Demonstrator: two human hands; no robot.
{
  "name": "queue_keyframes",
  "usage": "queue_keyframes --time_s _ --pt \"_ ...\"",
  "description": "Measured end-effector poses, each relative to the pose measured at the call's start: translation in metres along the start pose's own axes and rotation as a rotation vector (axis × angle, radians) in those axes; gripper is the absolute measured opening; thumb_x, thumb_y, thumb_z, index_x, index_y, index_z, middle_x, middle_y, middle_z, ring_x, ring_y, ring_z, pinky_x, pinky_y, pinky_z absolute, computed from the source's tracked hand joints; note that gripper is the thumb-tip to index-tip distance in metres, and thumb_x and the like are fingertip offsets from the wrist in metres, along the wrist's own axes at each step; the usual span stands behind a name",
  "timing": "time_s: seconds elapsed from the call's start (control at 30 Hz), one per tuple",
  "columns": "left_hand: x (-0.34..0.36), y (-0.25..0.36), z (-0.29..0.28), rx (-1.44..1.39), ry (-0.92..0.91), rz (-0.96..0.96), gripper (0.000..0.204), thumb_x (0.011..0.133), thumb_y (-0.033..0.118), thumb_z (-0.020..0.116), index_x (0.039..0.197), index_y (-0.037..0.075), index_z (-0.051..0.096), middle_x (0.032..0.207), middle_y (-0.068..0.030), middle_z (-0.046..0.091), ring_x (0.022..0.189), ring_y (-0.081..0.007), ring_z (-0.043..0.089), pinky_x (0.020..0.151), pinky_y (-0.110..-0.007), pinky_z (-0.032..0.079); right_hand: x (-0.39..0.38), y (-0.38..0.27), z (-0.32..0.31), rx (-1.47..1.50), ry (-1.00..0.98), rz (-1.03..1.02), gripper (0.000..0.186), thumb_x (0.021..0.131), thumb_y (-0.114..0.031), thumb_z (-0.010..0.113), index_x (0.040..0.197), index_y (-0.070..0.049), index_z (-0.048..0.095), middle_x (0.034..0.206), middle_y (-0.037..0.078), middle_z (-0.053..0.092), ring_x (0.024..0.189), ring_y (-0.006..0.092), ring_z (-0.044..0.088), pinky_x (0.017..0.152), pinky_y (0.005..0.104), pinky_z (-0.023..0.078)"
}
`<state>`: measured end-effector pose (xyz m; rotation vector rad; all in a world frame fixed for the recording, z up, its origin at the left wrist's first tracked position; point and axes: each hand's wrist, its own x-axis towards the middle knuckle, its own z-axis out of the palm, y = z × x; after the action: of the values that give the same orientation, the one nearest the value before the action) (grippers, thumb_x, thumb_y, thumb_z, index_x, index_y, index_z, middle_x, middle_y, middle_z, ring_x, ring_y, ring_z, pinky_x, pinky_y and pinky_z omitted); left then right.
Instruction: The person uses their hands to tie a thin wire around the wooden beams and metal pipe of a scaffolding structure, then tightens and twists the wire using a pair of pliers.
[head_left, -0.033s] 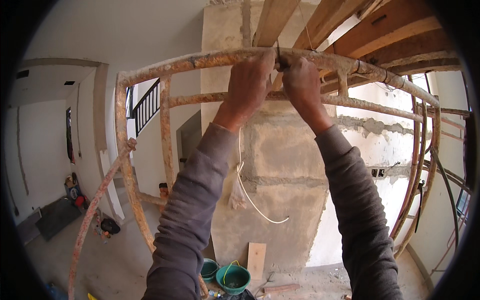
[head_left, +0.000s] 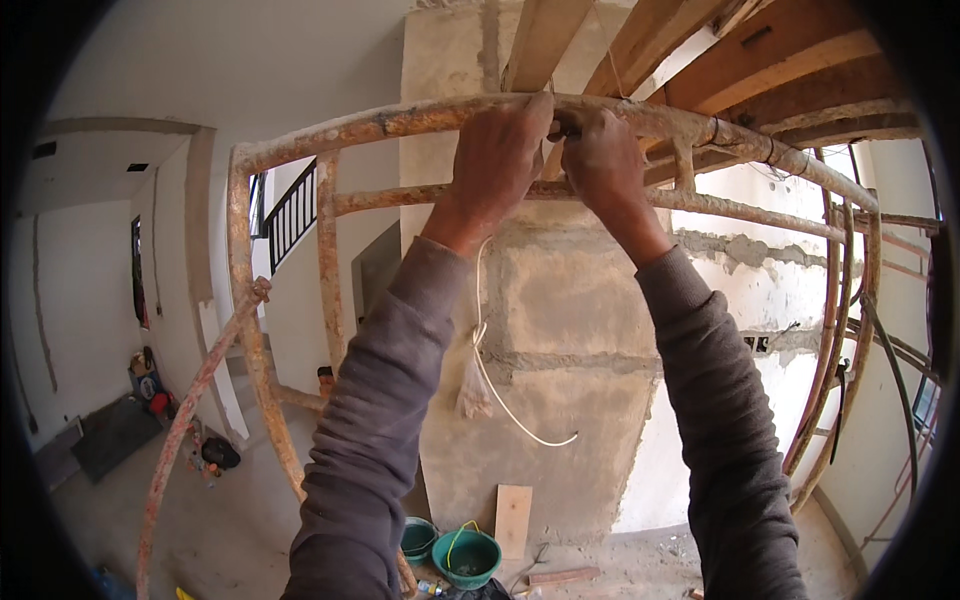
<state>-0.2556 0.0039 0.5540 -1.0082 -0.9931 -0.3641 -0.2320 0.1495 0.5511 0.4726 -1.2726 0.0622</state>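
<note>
Both my arms reach up to the rusty, plaster-spattered top pipe (head_left: 420, 117) of a scaffold frame. My left hand (head_left: 500, 160) is closed against that pipe, its thumb and fingers bent. Close beside it, my right hand (head_left: 605, 155) is closed too, its fingers curled inward. Between the fingertips is a small dark piece, too hidden to make out; it may be wire around the pipe. Right above the hands, the end of a wooden plank (head_left: 545, 45) rests on the pipe. A lower crossbar (head_left: 400, 197) runs behind my wrists.
More wooden planks (head_left: 770, 65) lie over the frame at upper right. Ahead stands a part-plastered wall (head_left: 570, 300) with a hanging white cable (head_left: 510, 400). Below are a green bucket (head_left: 467, 565) and a board (head_left: 513, 520). A diagonal brace (head_left: 195, 410) crosses the left side.
My right fingers have shifted slightly at the pipe, and the view has moved a little. Both hands stay in the same place.
</note>
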Motion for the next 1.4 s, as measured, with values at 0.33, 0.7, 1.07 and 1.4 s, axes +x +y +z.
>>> queue_keyframes --time_s 0.33,0.7,1.07,1.4 --pt "0.021 -0.013 0.0 0.151 -0.096 0.119 0.018 0.083 0.016 0.068 0.078 0.003 0.057 0.066 -0.0178 0.06 0.066 -0.0386 0.061 0.057 -0.048 0.045 -0.005 -0.013 -0.019 -0.063 -0.167 0.134 0.014 0.079 -0.007 0.055 0.082 -0.005 0.069 0.084 0.019 0.066 0.08 0.0392 0.065 0.068 0.0485 0.051" --pt "0.022 0.005 0.014 0.054 -0.004 -0.258 0.02 0.074 0.017 0.077 0.071 0.001 0.066 0.064 -0.0156 0.064 0.061 -0.033 0.063 0.059 -0.042 0.048 -0.01 -0.032 -0.019 -0.018 -0.21 0.264 0.023 0.079 -0.01 0.056 0.097 -0.005 0.07 0.092 0.02 0.068 0.091 0.0375 0.065 0.079 0.0473 0.051" --pt "0.012 0.015 0.024 -0.017 0.143 -0.494 0.01 0.071 0.009 0.075 0.072 0.002 0.068 0.063 -0.0117 0.066 0.059 -0.0234 0.066 0.058 -0.036 0.051 -0.009 -0.019 -0.032 0.048 -0.314 0.17 0.022 0.084 -0.019 0.055 0.092 -0.005 0.07 0.084 0.022 0.067 0.079 0.0399 0.066 0.073 0.0494 0.052" --pt "0.006 0.012 0.028 -0.168 0.235 -0.462 0.01 0.074 0.011 0.073 0.074 0.002 0.068 0.066 -0.012 0.068 0.06 -0.0211 0.066 0.059 -0.033 0.05 0.032 -0.012 -0.039 -0.204 -0.086 -0.474 0.012 0.086 -0.01 0.057 0.095 -0.008 0.065 0.075 0.01 0.064 0.073 0.0288 0.066 0.06 0.0395 0.051"
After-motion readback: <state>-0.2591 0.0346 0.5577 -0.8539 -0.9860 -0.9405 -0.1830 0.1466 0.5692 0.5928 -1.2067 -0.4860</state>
